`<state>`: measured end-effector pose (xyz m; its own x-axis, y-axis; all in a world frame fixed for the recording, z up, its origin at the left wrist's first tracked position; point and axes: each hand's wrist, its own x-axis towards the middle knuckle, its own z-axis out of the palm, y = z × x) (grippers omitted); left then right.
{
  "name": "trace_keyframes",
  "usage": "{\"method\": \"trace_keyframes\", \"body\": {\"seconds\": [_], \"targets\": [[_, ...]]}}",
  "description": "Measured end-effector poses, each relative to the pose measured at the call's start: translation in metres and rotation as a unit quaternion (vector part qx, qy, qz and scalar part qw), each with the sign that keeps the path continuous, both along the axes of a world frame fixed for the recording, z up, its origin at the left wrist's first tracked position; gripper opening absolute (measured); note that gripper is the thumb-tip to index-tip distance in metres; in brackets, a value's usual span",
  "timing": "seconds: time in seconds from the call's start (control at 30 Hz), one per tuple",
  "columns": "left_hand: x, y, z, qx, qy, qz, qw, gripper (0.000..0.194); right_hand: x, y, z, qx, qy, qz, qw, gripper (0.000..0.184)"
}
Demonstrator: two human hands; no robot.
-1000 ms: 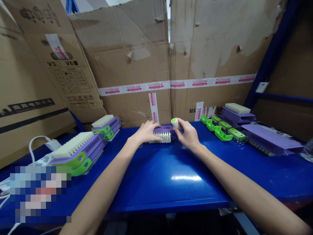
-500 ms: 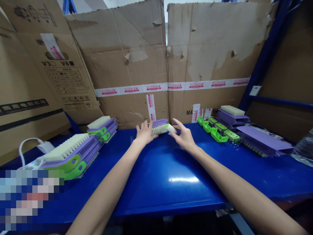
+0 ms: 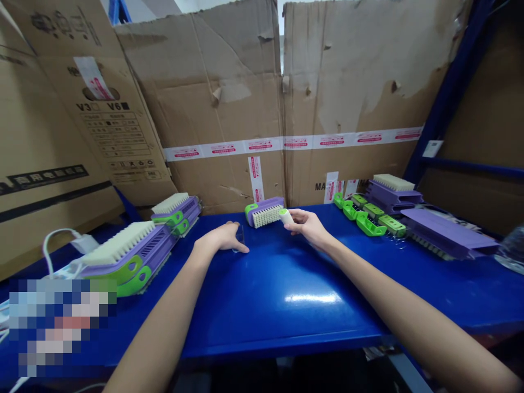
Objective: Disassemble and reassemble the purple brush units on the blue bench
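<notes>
My right hand (image 3: 310,228) is closed around a small white cylinder-like piece with a green end (image 3: 285,216), pinched between thumb and fingers. Just behind it, a purple brush with pale bristles and a green end (image 3: 266,213) rests against the cardboard at the back. To the left, my left hand (image 3: 221,238) is low over the blue table, thumb spread away from the fingers. Beside its fingers is a clear plastic piece (image 3: 240,239), partly hidden by the hand; whether they touch, I cannot tell.
Purple and green brushes (image 3: 123,245) are stacked on the left beside a white cable (image 3: 48,245). At the right are green clips (image 3: 370,222), green rectangular pieces (image 3: 392,225) and purple housings (image 3: 448,229). Cardboard sheets (image 3: 221,109) stand behind the blue table (image 3: 286,327).
My left hand has left the brush and moved left and nearer, to the clear plastic piece. The brush stands free. My right hand still holds the white piece, in nearly the same place.
</notes>
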<state>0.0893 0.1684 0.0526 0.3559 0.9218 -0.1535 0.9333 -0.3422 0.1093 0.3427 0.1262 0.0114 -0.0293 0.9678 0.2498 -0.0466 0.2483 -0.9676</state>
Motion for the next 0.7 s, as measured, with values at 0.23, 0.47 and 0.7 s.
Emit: {"method": "trace_keyframes", "body": {"seconds": [0.23,0.47,0.7], "targets": [[0.039,-0.009,-0.028,0.089,-0.199,-0.142,0.966,0.085,-0.001,-0.002,0.001,0.002,-0.042,0.016,0.999,0.054],[0.069,-0.019,-0.046,0.173,-0.252,-0.144,0.941,0.08,0.001,0.002,-0.005,0.044,-0.151,0.029,0.987,0.045],[0.074,-0.023,-0.05,0.155,-0.281,-0.152,0.935,0.093,0.002,0.003,-0.005,0.103,-0.225,0.011,0.969,0.036]]}}
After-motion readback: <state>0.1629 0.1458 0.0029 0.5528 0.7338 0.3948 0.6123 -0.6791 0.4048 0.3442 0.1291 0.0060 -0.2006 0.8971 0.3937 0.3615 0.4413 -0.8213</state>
